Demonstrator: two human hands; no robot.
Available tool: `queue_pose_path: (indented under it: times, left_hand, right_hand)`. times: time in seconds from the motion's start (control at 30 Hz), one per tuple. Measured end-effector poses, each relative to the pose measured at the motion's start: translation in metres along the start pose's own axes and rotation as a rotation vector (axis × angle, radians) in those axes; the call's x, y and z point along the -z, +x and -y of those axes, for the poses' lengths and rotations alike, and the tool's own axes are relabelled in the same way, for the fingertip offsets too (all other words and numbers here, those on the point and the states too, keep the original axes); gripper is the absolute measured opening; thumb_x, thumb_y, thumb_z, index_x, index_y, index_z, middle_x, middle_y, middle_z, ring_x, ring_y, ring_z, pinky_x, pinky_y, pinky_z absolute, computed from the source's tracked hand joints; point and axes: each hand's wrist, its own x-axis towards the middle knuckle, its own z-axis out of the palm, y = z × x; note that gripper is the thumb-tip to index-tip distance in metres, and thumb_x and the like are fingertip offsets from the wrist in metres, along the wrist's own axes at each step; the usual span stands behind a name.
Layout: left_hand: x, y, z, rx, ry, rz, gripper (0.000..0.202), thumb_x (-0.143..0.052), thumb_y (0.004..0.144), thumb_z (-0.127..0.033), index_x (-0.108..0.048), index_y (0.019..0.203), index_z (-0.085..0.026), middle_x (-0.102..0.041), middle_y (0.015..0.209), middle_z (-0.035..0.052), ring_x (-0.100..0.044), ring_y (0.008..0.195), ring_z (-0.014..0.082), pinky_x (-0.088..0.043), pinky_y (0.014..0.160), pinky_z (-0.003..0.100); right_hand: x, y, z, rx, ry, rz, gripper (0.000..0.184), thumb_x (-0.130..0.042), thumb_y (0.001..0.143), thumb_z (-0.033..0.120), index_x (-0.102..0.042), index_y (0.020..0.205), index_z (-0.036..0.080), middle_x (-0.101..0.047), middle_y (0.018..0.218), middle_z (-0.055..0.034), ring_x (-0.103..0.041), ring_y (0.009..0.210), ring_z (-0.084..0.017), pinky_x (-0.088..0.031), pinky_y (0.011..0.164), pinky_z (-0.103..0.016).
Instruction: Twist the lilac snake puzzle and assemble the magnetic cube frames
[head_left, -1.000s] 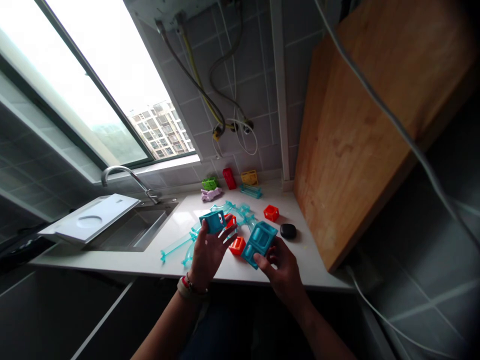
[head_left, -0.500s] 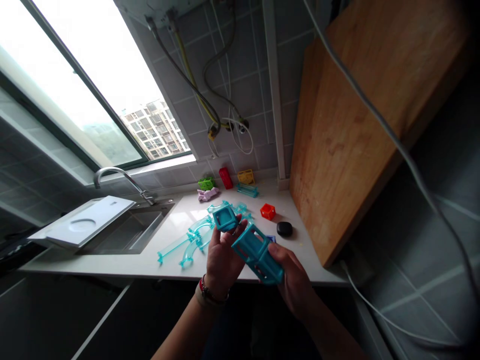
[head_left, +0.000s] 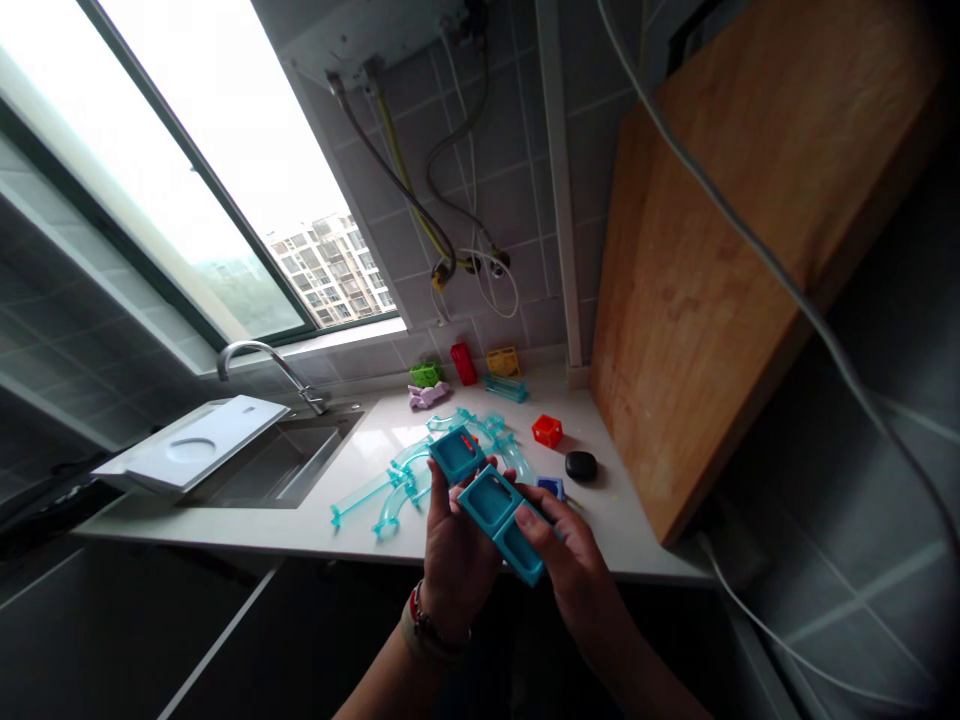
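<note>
My left hand (head_left: 459, 565) is closed on a single teal hollow block (head_left: 456, 455), with the thumb at its left edge. In my right hand (head_left: 574, 555) are two teal hollow blocks joined end to end (head_left: 489, 500), the thumb pressing on the nearer one. The pieces lie close together, corner near corner; I cannot tell whether they touch. Behind them, clear teal track pieces (head_left: 367, 497), some straight and some curved, are spread on the white counter (head_left: 315, 535). A small blue block (head_left: 551, 487) sits just beyond my right hand, partly hidden.
An orange-red cube (head_left: 547, 431) and a black rounded case (head_left: 581, 466) lie to the right. Green (head_left: 426, 374), red (head_left: 463, 364) and yellow (head_left: 502, 362) blocks stand along the wall. A sink (head_left: 277, 465) with a white board (head_left: 210, 440) is left; a wooden board (head_left: 720, 270) leans right.
The joined blocks have been turned so their hollow faces point up, and they have come nearer to the single block. The whole view has shifted slightly.
</note>
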Motion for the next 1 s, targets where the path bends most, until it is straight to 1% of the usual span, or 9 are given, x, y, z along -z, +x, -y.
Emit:
queue_pose_path:
  times: [0.3, 0.43, 0.53, 0.6, 0.67, 0.77, 0.83, 0.93, 1.0]
  left_hand:
    - [-0.014, -0.002, -0.003, 0.119, -0.083, 0.038, 0.054, -0.056, 0.096, -0.068, -0.076, 0.109, -0.019, -0.081, 0.096, 0.0042, -0.076, 0.098, 0.0258, -0.06, 0.098, 0.042]
    - [-0.011, -0.002, 0.001, 0.066, -0.067, 0.058, 0.051, -0.057, 0.096, -0.066, -0.075, 0.11, -0.02, -0.081, 0.105, 0.0053, -0.076, 0.104, 0.027, -0.062, 0.095, 0.041]
    - [-0.006, -0.003, 0.004, 0.061, 0.006, 0.111, 0.051, -0.064, 0.092, -0.066, -0.074, 0.112, -0.019, -0.08, 0.105, 0.008, -0.077, 0.101, 0.0307, -0.065, 0.083, 0.04]
    - [-0.003, -0.003, 0.004, 0.072, 0.04, 0.15, 0.053, -0.067, 0.089, -0.066, -0.073, 0.114, -0.019, -0.08, 0.102, 0.0089, -0.078, 0.094, 0.0314, -0.066, 0.07, 0.036]
    - [0.001, -0.004, 0.004, 0.081, 0.055, 0.184, 0.056, -0.068, 0.088, -0.067, -0.073, 0.116, -0.019, -0.079, 0.102, 0.0094, -0.079, 0.088, 0.0308, -0.064, 0.056, 0.03]
    - [0.006, -0.003, 0.003, 0.123, 0.091, 0.232, 0.063, -0.067, 0.086, -0.071, -0.071, 0.121, -0.019, -0.079, 0.111, 0.0117, -0.079, 0.088, 0.0329, -0.057, 0.042, 0.027]
    - [0.008, -0.003, 0.004, 0.131, 0.103, 0.226, 0.065, -0.066, 0.086, -0.072, -0.07, 0.124, -0.02, -0.078, 0.117, 0.0122, -0.078, 0.092, 0.0347, -0.058, 0.043, 0.028]
    - [0.01, -0.003, 0.004, 0.091, 0.096, 0.184, 0.063, -0.068, 0.085, -0.071, -0.071, 0.123, -0.02, -0.078, 0.118, 0.0115, -0.077, 0.096, 0.0341, -0.064, 0.055, 0.033]
    - [0.011, -0.004, 0.003, 0.098, 0.115, 0.202, 0.064, -0.07, 0.084, -0.071, -0.072, 0.122, -0.02, -0.078, 0.116, 0.0117, -0.078, 0.085, 0.0308, -0.063, 0.052, 0.031]
  right_hand:
    - [-0.006, -0.001, -0.009, -0.002, 0.176, -0.076, 0.044, -0.071, 0.09, 0.056, -0.072, 0.121, 0.025, -0.075, 0.121, -0.007, -0.066, 0.123, -0.03, -0.051, 0.104, -0.039]
    - [-0.007, -0.002, -0.011, -0.048, 0.242, -0.109, 0.048, -0.073, 0.087, 0.056, -0.071, 0.123, 0.023, -0.077, 0.116, -0.0074, -0.07, 0.112, -0.03, -0.055, 0.095, -0.039]
    - [-0.01, -0.004, -0.006, -0.119, 0.275, -0.119, 0.053, -0.074, 0.085, 0.059, -0.069, 0.123, 0.022, -0.077, 0.106, -0.0067, -0.072, 0.093, -0.027, -0.057, 0.075, -0.033]
    - [-0.011, -0.006, -0.001, -0.151, 0.325, -0.09, 0.053, -0.074, 0.085, 0.06, -0.069, 0.12, 0.02, -0.077, 0.097, -0.0059, -0.069, 0.079, -0.023, -0.053, 0.063, -0.029]
    - [-0.012, -0.007, 0.002, -0.172, 0.391, -0.076, 0.049, -0.075, 0.084, 0.058, -0.071, 0.114, 0.019, -0.074, 0.086, -0.0044, -0.062, 0.068, -0.018, -0.048, 0.056, -0.026]
    - [-0.012, -0.007, 0.003, -0.198, 0.467, -0.082, 0.044, -0.077, 0.084, 0.055, -0.072, 0.107, 0.018, -0.07, 0.08, -0.0026, -0.056, 0.064, -0.015, -0.045, 0.054, -0.024]
    - [-0.012, -0.007, 0.003, -0.213, 0.476, -0.084, 0.044, -0.077, 0.084, 0.055, -0.072, 0.107, 0.018, -0.07, 0.082, -0.0033, -0.056, 0.065, -0.015, -0.046, 0.055, -0.025]
    - [-0.014, -0.008, 0.003, -0.219, 0.47, -0.096, 0.042, -0.077, 0.084, 0.055, -0.071, 0.106, 0.02, -0.072, 0.088, -0.0043, -0.06, 0.069, -0.017, -0.048, 0.057, -0.026]
    - [-0.015, -0.01, 0.002, -0.224, 0.495, -0.089, 0.04, -0.074, 0.087, 0.057, -0.072, 0.104, 0.021, -0.073, 0.09, -0.004, -0.061, 0.07, -0.018, -0.05, 0.058, -0.026]
